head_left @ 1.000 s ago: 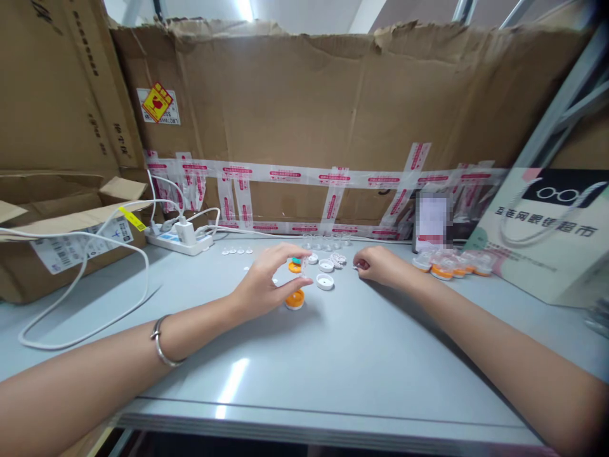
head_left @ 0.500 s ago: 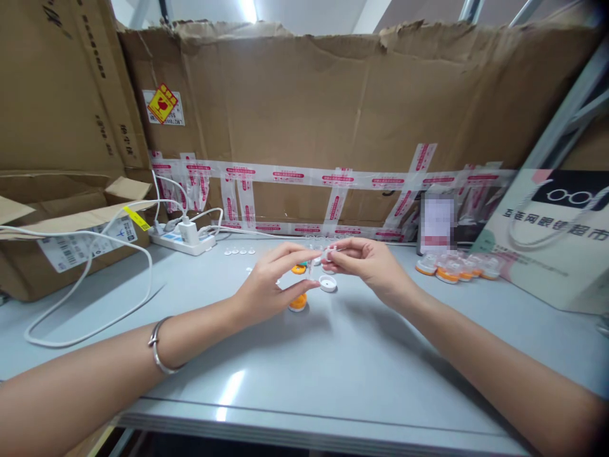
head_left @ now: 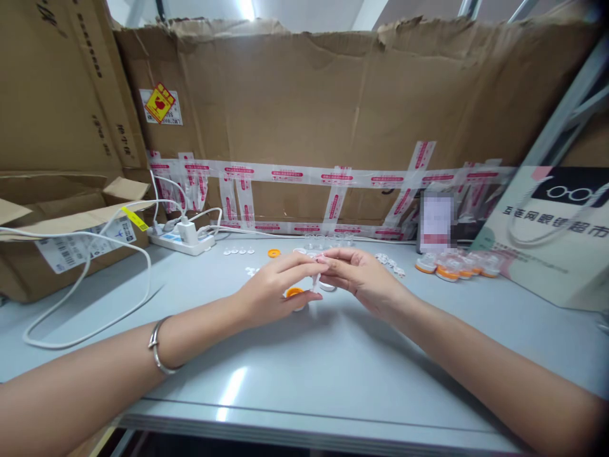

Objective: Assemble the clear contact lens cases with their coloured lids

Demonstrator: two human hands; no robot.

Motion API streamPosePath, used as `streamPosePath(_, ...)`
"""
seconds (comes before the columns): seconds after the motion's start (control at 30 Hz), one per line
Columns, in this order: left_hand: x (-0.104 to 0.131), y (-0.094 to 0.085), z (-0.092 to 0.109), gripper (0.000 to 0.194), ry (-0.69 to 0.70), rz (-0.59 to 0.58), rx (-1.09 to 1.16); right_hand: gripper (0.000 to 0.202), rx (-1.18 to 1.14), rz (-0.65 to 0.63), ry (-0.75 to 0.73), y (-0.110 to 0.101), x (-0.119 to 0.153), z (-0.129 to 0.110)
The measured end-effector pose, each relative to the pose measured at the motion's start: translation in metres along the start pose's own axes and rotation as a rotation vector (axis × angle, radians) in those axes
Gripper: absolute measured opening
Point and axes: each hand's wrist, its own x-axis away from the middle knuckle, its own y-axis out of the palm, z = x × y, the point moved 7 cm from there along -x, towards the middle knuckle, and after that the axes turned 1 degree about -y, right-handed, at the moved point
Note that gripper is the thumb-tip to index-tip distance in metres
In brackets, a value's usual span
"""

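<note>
Pale, partly see-through plastic makes up the small piece point(head_left: 315, 283) held upright above the table point(head_left: 361, 381), between the two hands. The left hand point(head_left: 270, 287) has it pinched, thumb at the lower end and fingertips at the upper, parted only by the piece's height. The right hand point(head_left: 365, 279) comes in from the right, thumb and forefinger brought close together at the piece's top, by the left fingertips; they overlap there, so I cannot tell whether it grips a part of its own.

Just below the left thumb sits an orange ring point(head_left: 295, 292) on a pale base, half covered by the hand. A white cap point(head_left: 327, 287) lies under the right fingers. On the far side are another orange ring point(head_left: 274, 253), a row of small white discs point(head_left: 238, 251) to its left, and clear cups point(head_left: 328, 241) beyond the hands. Loose white bits point(head_left: 252, 271) lie just left of the left hand, and white patterned parts point(head_left: 390, 264) right of the right hand. Farther right, near the paper bag point(head_left: 537, 244), stands a cluster of orange-and-clear pieces point(head_left: 448, 274), with a blurred-out phone point(head_left: 434, 219) behind.
</note>
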Motion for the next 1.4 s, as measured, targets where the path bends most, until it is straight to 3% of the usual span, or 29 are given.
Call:
streamPosePath(0.23, 0.002, 0.001, -0.012, 0.039, -0.216, 0.011, 0.232, 0.025, -0.015, 0.073, -0.127, 0.000, -0.001, -0.004)
streamPosePath(0.43, 0.003, 0.001, -0.028, 0.032, -0.532, 0.077, 0.691, 0.029, 0.053, -0.019, -0.239, 0.005, 0.004, -0.013)
streamPosePath(0.53, 0.001, 0.000, -0.027, 0.031, -0.556, 0.079, 0.857, 0.031, 0.119, -0.022, -0.292, 0.007, 0.007, -0.017)
streamPosePath(0.73, 0.000, 0.000, -0.028, 0.028, -0.574, 0.062, 0.918, 0.023, 0.061, 0.055, -0.286, 0.001, 0.004, -0.011)
streamPosePath(0.87, -0.001, -0.002, -0.028, 0.030, -0.582, 0.065, 0.846, 0.018, 0.025, 0.051, -0.278, -0.001, -0.001, -0.008)
streamPosePath(0.97, -0.001, -0.014, -0.027, 0.036, -0.542, 0.154, 0.578, 0.017, -0.087, -0.013, -0.221, 0.003, -0.002, -0.006)
streamPosePath(1.13, -0.006, -0.027, -0.004, 0.027, -0.257, 0.172, 0.085, 0.017, -0.129, -0.144, -0.132, 0.016, 0.001, -0.003)
streamPosePath(1.2, -0.007, -0.028, 0.001, 0.027, -0.206, 0.165, 0.013, 0.017, -0.132, -0.159, -0.141, 0.018, 0.002, -0.005)
streamPosePath(1.4, -0.007, -0.026, 0.000, 0.031, -0.223, 0.150, -0.059, 0.018, -0.126, -0.159, -0.133, 0.019, 0.002, -0.004)
